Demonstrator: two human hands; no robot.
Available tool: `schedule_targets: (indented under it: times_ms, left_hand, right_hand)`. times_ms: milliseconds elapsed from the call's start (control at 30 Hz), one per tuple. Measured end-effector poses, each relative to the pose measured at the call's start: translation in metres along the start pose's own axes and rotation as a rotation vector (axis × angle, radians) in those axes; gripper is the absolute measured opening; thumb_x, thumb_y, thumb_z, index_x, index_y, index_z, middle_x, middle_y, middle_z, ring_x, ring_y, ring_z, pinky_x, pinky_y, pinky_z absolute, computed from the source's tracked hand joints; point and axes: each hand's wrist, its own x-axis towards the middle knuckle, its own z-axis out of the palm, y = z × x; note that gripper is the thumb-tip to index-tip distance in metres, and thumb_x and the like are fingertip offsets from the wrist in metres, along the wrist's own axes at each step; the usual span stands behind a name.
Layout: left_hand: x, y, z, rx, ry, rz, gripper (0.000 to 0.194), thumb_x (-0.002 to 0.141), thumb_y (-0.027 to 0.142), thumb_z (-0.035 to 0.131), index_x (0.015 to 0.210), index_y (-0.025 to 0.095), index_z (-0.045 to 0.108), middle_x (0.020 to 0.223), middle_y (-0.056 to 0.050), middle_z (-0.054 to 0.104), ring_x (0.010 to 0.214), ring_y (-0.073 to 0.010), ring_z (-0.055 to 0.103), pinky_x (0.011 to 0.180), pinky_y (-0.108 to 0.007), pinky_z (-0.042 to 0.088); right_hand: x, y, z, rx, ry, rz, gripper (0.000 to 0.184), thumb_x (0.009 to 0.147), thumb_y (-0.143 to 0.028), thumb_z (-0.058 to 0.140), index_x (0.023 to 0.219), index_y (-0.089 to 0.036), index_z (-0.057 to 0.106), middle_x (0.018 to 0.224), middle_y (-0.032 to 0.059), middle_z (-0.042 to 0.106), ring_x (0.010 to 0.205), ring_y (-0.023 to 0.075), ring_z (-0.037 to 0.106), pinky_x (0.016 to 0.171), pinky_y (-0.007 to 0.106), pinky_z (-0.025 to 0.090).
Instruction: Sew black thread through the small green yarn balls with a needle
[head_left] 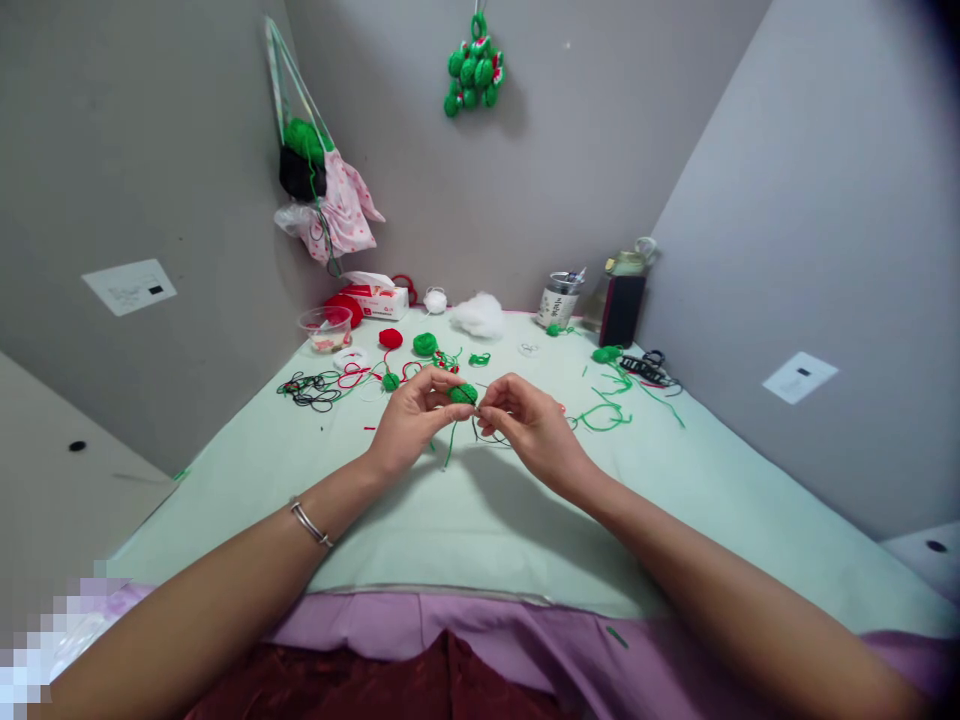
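A small green crocheted piece [463, 394] with a dark strand across it is gripped between the thumb and fingers of my left hand [411, 418], above the table. Close beside it, my right hand [531, 425] is closed in a pinch, its fingertips almost touching the left thumb. What those fingertips pinch is too small to make out. A green yarn tail [451, 445] hangs below the left hand, and dark thread [491, 440] trails under the right fingers. Just beyond my left hand lie a little green ball [391, 382] and a red-and-green crocheted piece [445, 363].
Black cord [309, 390] lies tangled at the left, near a clear plastic tub [327, 328] and a tissue box [384, 303]. Red yarn [390, 338], green yarn [425, 344] and white stuffing [480, 315] sit further back. At right are a can [559, 300], a dark phone-like slab [623, 312] and green strands [604, 415].
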Motion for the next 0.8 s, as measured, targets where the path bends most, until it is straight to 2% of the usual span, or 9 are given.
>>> schedule_targets:
  times_ms: [100,267,333,433,533,600,667,733,800]
  left_hand:
    - [-0.001,-0.005,0.0,0.08,-0.024,0.039,0.025,0.072,0.025,0.079,0.092,0.018,0.064,0.085,0.0,0.064,0.076,-0.0131,0.062,0.072,-0.028,0.051]
    - [-0.004,-0.012,0.001,0.269,-0.062,0.12,0.017,0.078,0.026,0.074,0.09,0.017,0.065,0.091,-0.002,0.061,0.079,-0.0135,0.061,0.076,-0.029,0.052]
    - [-0.004,-0.013,0.001,0.317,-0.091,0.141,0.014,0.08,0.026,0.071,0.09,0.018,0.065,0.091,-0.003,0.06,0.081,-0.0143,0.06,0.077,-0.03,0.052]
    - [-0.002,-0.015,-0.002,0.367,-0.123,0.164,0.012,0.082,0.024,0.068,0.092,0.019,0.064,0.093,-0.003,0.058,0.086,-0.0157,0.06,0.081,-0.031,0.052]
    - [0.004,-0.017,-0.01,0.455,-0.108,0.165,0.014,0.08,0.02,0.067,0.093,0.019,0.062,0.096,-0.003,0.055,0.087,-0.0157,0.058,0.082,-0.032,0.051]
    - [0.009,-0.019,-0.019,0.513,-0.086,0.153,0.016,0.079,0.017,0.065,0.094,0.019,0.061,0.096,-0.002,0.053,0.082,-0.0142,0.057,0.081,-0.032,0.05]
    - [0.014,-0.021,-0.031,0.578,-0.062,0.135,0.018,0.077,0.015,0.064,0.094,0.019,0.06,0.095,-0.002,0.051,0.077,-0.013,0.056,0.079,-0.032,0.049]
    - [0.019,-0.022,-0.044,0.672,-0.049,0.135,0.018,0.076,0.013,0.061,0.093,0.02,0.059,0.095,-0.001,0.049,0.077,-0.0129,0.055,0.079,-0.031,0.048]
    - [0.024,-0.023,-0.056,0.782,-0.029,0.14,0.017,0.075,0.011,0.058,0.09,0.02,0.058,0.093,-0.001,0.048,0.077,-0.0135,0.054,0.076,-0.03,0.046]
  right_hand:
    - [-0.002,-0.001,0.0,-0.156,-0.01,-0.081,0.007,0.091,-0.026,0.055,0.089,-0.021,0.051,0.076,0.0006,0.063,0.07,0.0146,0.062,0.066,0.027,0.047]
    - [-0.003,0.001,0.0,-0.524,0.022,-0.219,0.01,0.094,-0.021,0.051,0.086,-0.02,0.058,0.078,0.0019,0.063,0.067,0.013,0.057,0.062,0.026,0.039]
    - [-0.003,0.0,-0.001,-0.553,0.047,-0.281,0.013,0.092,-0.019,0.052,0.083,-0.02,0.062,0.085,0.0038,0.064,0.066,0.0115,0.056,0.061,0.025,0.039]
    - [-0.001,-0.009,-0.01,-0.285,0.066,-0.254,0.009,0.089,-0.023,0.057,0.084,-0.019,0.064,0.093,0.0051,0.064,0.063,0.0098,0.056,0.057,0.024,0.042]
    - [0.005,-0.024,-0.03,0.184,0.037,-0.054,0.013,0.091,-0.034,0.058,0.091,-0.022,0.058,0.086,0.0026,0.067,0.056,0.0111,0.059,0.049,0.024,0.044]
    - [0.011,-0.035,-0.052,0.388,0.034,0.043,0.013,0.089,-0.035,0.06,0.09,-0.023,0.055,0.073,-0.0012,0.064,0.054,0.0125,0.061,0.048,0.025,0.046]
    - [0.016,-0.042,-0.081,0.486,0.142,0.019,0.01,0.085,-0.03,0.064,0.085,-0.023,0.057,0.062,-0.0047,0.056,0.055,0.0118,0.06,0.054,0.026,0.05]
    - [0.017,-0.046,-0.116,0.557,0.346,-0.107,0.005,0.083,-0.023,0.065,0.081,-0.022,0.061,0.056,-0.0068,0.044,0.055,0.0094,0.057,0.061,0.026,0.052]
    - [0.013,-0.045,-0.151,0.549,0.579,-0.291,0.01,0.082,-0.015,0.062,0.073,-0.02,0.062,0.056,-0.0073,0.034,0.055,0.0068,0.054,0.066,0.024,0.051]
